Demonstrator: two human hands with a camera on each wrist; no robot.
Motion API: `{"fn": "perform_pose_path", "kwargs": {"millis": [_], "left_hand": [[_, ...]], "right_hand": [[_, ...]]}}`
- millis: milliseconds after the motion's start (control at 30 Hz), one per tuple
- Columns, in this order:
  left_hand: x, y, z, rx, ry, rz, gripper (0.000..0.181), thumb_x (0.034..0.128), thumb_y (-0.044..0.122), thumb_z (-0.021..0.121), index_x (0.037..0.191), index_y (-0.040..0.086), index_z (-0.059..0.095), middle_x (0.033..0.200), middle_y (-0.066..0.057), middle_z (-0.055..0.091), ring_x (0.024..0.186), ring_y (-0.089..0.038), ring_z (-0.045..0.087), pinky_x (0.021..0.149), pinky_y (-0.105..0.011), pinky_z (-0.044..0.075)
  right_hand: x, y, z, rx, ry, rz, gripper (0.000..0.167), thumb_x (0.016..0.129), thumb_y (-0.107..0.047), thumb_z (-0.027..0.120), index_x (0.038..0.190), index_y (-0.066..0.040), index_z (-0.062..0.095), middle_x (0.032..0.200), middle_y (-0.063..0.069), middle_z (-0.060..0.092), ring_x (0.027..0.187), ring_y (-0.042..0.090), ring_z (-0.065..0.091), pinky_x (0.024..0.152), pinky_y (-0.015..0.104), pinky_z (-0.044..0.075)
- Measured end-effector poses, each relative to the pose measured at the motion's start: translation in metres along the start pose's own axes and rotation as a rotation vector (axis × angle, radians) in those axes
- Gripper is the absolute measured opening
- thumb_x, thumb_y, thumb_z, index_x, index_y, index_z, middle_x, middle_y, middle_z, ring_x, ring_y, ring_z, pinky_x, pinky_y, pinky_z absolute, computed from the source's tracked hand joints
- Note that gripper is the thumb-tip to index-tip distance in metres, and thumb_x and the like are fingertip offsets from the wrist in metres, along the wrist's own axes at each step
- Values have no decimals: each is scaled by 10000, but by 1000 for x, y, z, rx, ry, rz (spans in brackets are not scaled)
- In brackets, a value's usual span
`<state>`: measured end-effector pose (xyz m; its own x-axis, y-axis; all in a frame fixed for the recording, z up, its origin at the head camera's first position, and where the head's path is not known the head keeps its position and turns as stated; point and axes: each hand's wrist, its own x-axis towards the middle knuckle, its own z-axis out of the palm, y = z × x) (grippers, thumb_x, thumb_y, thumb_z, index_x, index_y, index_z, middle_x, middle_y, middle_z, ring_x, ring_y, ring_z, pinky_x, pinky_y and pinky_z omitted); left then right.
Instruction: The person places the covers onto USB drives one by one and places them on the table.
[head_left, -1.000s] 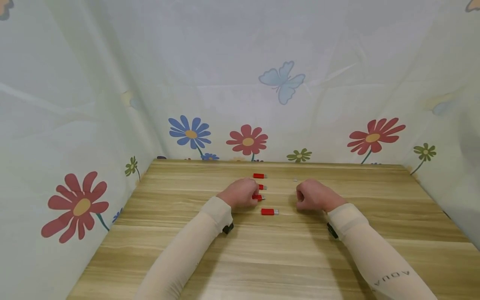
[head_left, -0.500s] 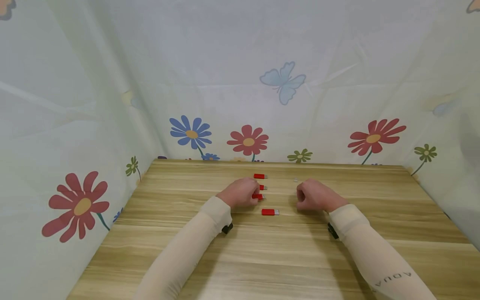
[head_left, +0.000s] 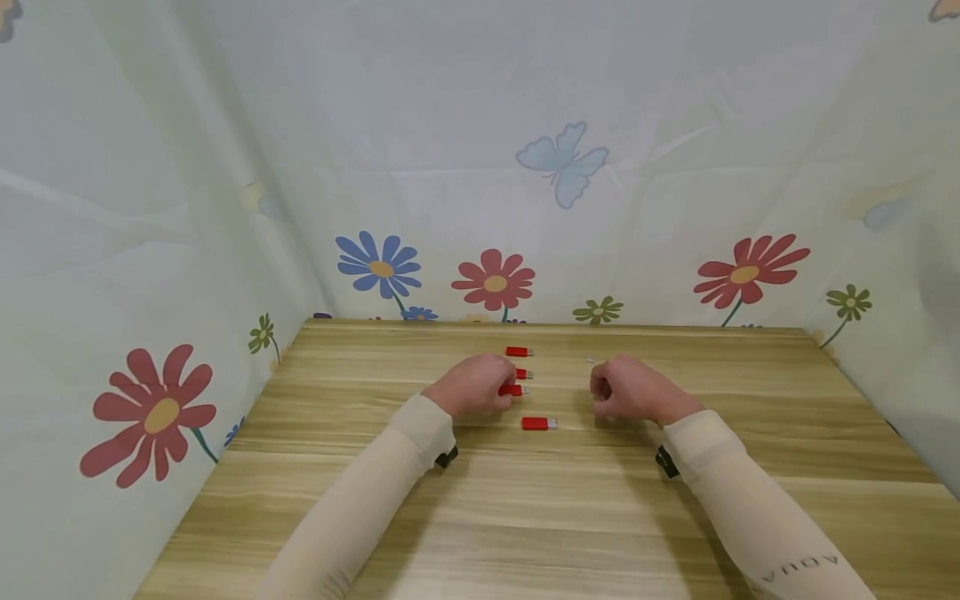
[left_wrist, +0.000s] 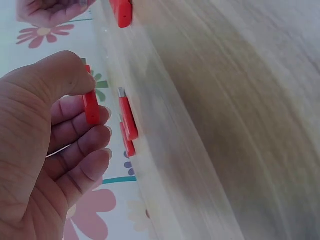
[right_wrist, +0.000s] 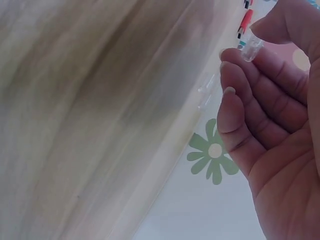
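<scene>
My left hand [head_left: 480, 385] pinches a red USB stick [left_wrist: 90, 107] between thumb and forefinger, its metal plug pointing right in the head view. Across from it, my right hand [head_left: 633, 390] pinches a small clear plastic cap [right_wrist: 251, 50] between thumb and fingertips; the head view hides that cap behind the fingers. The two hands are apart. Three more red USB sticks lie on the table: one at the back [head_left: 517, 352], another partly behind my left hand [head_left: 521, 374], and a nearer stick [head_left: 536, 423] with its plug toward the right.
Small clear pieces [right_wrist: 206, 86], which look like more caps, lie on the wood-grain table [head_left: 525, 517] beyond my right hand. A flower-printed curtain [head_left: 420, 167] surrounds the table at the back and sides. Black straps with cameras [head_left: 447, 457] sit on the wrists.
My left hand has shifted slightly left and back with the USB stick in its pinch. The right hand has turned a little. The sticks on the table have stayed in place.
</scene>
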<state>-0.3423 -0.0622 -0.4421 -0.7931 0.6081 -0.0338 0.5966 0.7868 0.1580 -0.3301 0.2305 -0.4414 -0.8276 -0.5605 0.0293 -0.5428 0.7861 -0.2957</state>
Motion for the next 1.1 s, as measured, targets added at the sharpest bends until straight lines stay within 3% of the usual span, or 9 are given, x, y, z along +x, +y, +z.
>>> {"fn": "perform_pose_path", "kwargs": {"millis": [167, 467, 800, 1100], "left_hand": [[-3, 2, -2, 1, 1, 8, 179, 886, 317, 803, 925, 216, 661, 801, 92, 622, 730, -121, 587, 690, -210, 512], [-6, 7, -7, 46, 44, 88, 210, 897, 267, 786, 1055, 161, 698, 903, 65, 660, 768, -110, 584, 758, -209, 536], [-12, 18, -9, 62, 57, 144, 293, 907, 319, 766, 1146, 162, 702, 1018, 45, 679, 868, -95, 593, 858, -221, 550], [-11, 22, -11, 69, 84, 188, 267, 906, 320, 769, 1122, 174, 716, 1021, 44, 692, 883, -92, 608, 882, -223, 556]], "right_hand": [[-2, -3, 1, 39, 34, -35, 93, 792, -88, 736, 797, -152, 668, 731, -71, 616, 660, 65, 527, 633, 254, 474], [-6, -10, -1, 103, 94, -105, 37, 810, -94, 759, 838, -91, 735, 770, -71, 673, 693, 40, 577, 652, 236, 511], [-6, -21, 2, 177, 152, -136, 103, 838, -71, 785, 940, -64, 791, 852, -49, 739, 736, 69, 646, 685, 275, 577], [-7, -30, 2, 233, 189, -179, 102, 849, -68, 790, 950, -68, 799, 880, -34, 751, 764, 76, 655, 700, 288, 592]]}}
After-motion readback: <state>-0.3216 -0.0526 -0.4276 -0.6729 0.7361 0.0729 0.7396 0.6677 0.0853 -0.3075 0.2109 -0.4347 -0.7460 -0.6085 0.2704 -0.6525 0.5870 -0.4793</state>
